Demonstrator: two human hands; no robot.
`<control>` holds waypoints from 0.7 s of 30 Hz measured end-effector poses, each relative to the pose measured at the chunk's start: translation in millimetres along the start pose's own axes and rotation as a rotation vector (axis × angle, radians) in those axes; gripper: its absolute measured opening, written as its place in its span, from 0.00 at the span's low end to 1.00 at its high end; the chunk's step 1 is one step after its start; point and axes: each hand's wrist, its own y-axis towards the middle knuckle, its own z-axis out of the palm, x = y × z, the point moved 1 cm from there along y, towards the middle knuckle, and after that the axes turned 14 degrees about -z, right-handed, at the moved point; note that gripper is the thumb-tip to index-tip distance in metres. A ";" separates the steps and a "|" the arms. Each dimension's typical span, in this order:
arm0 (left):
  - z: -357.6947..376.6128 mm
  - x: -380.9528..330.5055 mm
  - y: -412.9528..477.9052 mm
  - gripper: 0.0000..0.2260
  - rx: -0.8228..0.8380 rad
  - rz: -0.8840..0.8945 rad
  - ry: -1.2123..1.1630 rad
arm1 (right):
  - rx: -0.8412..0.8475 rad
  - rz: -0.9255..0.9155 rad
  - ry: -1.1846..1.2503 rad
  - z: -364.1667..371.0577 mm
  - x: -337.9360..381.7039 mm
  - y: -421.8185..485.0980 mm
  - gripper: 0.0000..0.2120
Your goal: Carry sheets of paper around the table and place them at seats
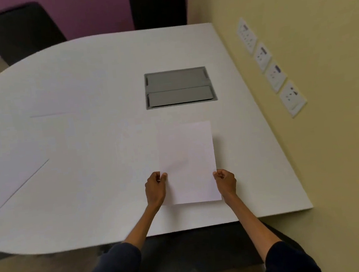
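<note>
We hold one sheet of paper [187, 161] over the near right part of the white worktop [81, 79]. Our left hand [155, 188] pinches the sheet's left edge near its lower corner; our right hand [226, 183] pinches the right edge at the same level. The sheet lies between both hands, long side running away from us. Beyond it, a grey cable box [179, 87] sits recessed in the worktop, both lids closed. We see two other sheets [11, 156] lying flat at the left.
</note>
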 end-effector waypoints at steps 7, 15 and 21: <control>-2.6 19.4 19.2 0.12 -0.088 -0.031 0.158 | 0.136 0.032 -0.066 21.3 -29.1 7.7 0.08; 1.4 43.7 27.5 0.14 -0.150 -0.064 0.362 | 0.148 0.022 -0.158 26.5 -39.6 15.6 0.07; 6.7 45.1 35.2 0.15 -0.144 -0.016 0.468 | 0.121 -0.003 -0.233 26.8 -42.0 19.4 0.09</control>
